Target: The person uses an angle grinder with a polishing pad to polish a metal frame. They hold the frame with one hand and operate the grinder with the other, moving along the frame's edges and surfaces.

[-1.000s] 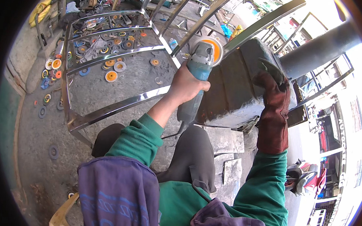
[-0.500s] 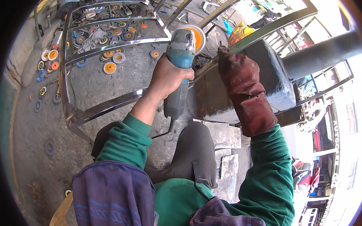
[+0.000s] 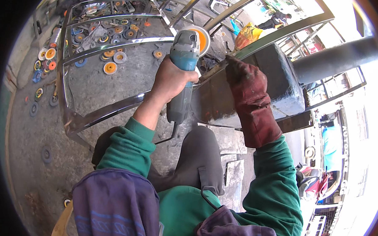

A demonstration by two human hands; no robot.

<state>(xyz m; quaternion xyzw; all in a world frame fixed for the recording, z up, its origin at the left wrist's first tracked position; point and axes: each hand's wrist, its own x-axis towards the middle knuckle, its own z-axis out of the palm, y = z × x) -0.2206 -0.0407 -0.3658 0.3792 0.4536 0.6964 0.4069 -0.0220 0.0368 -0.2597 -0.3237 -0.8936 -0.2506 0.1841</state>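
Observation:
My bare left hand (image 3: 169, 81) is wrapped round the body of a teal and grey angle grinder (image 3: 185, 54). The grinder's head points away from me, and a disc (image 3: 201, 41) with an orange centre and pale rim sits at its far right side. Close to that disc runs a bar of a shiny metal frame (image 3: 281, 33). My right hand (image 3: 246, 78), in a dark red leather glove, is closed at the edge of this bar, right of the grinder. The glove partly hides its grip. The frame's curved bars reach across to the left.
A heavy dark block (image 3: 267, 64) stands under the frame, with a thick grey pipe (image 3: 339, 59) running right from it. Many used grinding discs (image 3: 110, 67) litter the floor at left. The grinder's cord (image 3: 169, 138) hangs near my knee. A yellow bag (image 3: 248, 35) lies beyond the bar.
My view has shifted slightly. The left hand with the grinder and the gloved right hand stay nearly in place by the frame. Something blue has come into view in the street at right.

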